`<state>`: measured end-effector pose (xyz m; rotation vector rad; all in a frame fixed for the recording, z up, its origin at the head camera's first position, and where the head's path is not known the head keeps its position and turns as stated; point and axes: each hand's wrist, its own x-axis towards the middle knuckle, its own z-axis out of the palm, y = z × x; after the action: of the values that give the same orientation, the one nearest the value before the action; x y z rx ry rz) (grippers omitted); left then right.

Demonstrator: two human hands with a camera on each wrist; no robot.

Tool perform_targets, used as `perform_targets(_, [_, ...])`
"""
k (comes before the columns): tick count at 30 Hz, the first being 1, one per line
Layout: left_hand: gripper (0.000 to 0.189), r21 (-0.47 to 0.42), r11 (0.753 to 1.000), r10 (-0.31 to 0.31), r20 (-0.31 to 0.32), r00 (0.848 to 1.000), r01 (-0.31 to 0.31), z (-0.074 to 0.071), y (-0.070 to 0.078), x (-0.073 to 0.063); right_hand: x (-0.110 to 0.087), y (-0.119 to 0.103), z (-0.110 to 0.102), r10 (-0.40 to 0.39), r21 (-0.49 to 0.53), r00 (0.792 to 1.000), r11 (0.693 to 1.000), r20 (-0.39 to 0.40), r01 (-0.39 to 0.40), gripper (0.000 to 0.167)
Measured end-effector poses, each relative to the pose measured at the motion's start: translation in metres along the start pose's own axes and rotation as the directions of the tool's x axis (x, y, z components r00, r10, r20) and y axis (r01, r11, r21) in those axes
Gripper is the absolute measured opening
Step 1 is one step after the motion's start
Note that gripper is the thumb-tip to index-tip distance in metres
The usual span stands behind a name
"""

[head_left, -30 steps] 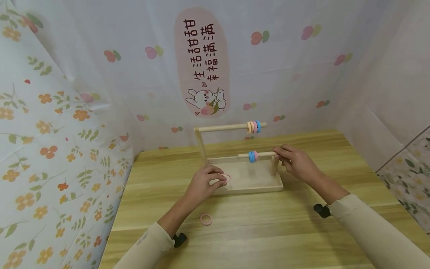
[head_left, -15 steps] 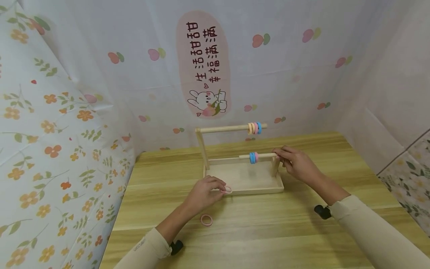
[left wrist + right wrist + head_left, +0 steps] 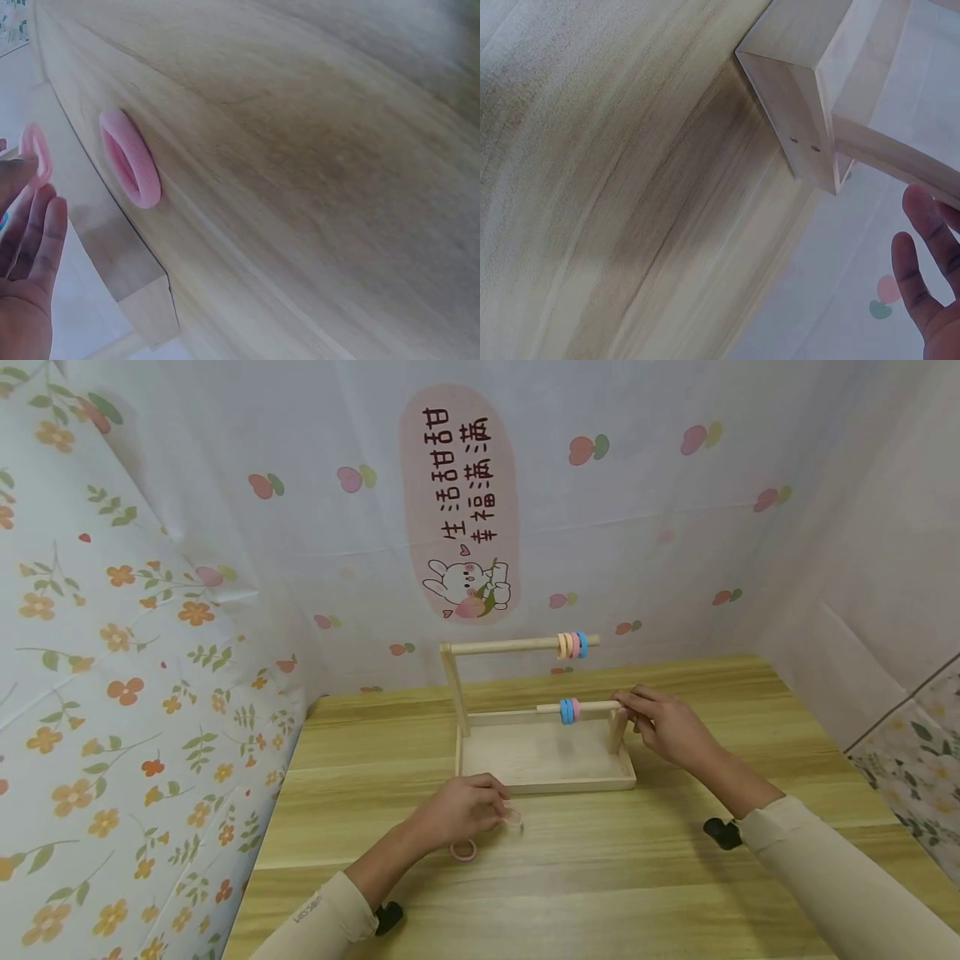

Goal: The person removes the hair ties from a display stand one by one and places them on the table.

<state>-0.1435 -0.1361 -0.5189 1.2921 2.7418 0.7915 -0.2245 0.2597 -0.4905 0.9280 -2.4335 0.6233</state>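
Observation:
My left hand [image 3: 465, 812] pinches a pink hair tie [image 3: 30, 139] between thumb and fingers, just in front of the wooden rack [image 3: 547, 788]. A second pink hair tie [image 3: 145, 174] lies on the table below that hand. My right hand [image 3: 667, 725] holds the rack at the outer end of its lower rod [image 3: 596, 706], by the short right post [image 3: 889, 154]. Blue and pink hair ties [image 3: 566, 712] hang on this rod. On the upper rod [image 3: 502, 646] are several yellow, pink and blue hair ties [image 3: 575, 645] near its free right end.
The rack has a shallow tray base and a tall left post [image 3: 455, 689]. It stands on a wood-grain table [image 3: 600, 877]. Patterned cloth [image 3: 337, 568] hangs behind and at the left. Black pieces [image 3: 722, 833] show beneath both wrists.
My left hand has come from over the tray toward the table's front, carrying the pink hair tie out past the tray's front edge. My right hand stays on the rack.

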Motion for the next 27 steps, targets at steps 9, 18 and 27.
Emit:
perform_targets(9, [0.003, 0.088, 0.996, 0.001, 0.153, 0.988, -0.015, 0.003, 0.001, -0.005, -0.002, 0.001, -0.001, 0.009, 0.006, 1.000, 1.000, 0.005, -0.009, 0.039])
perform_targets(18, [0.007, 0.102, 0.990, 0.073, 0.202, 0.977, -0.095, 0.007, -0.001, -0.006, -0.003, 0.002, -0.001, 0.010, -0.005, 1.000, 1.000, -0.002, -0.010, 0.039])
perform_targets(27, [0.009, 0.037, 0.997, 0.060, 0.235, 0.970, -0.071, 0.011, 0.001, -0.010, -0.002, 0.001, 0.000, 0.001, -0.007, 1.000, 1.000, -0.003, -0.001, 0.039])
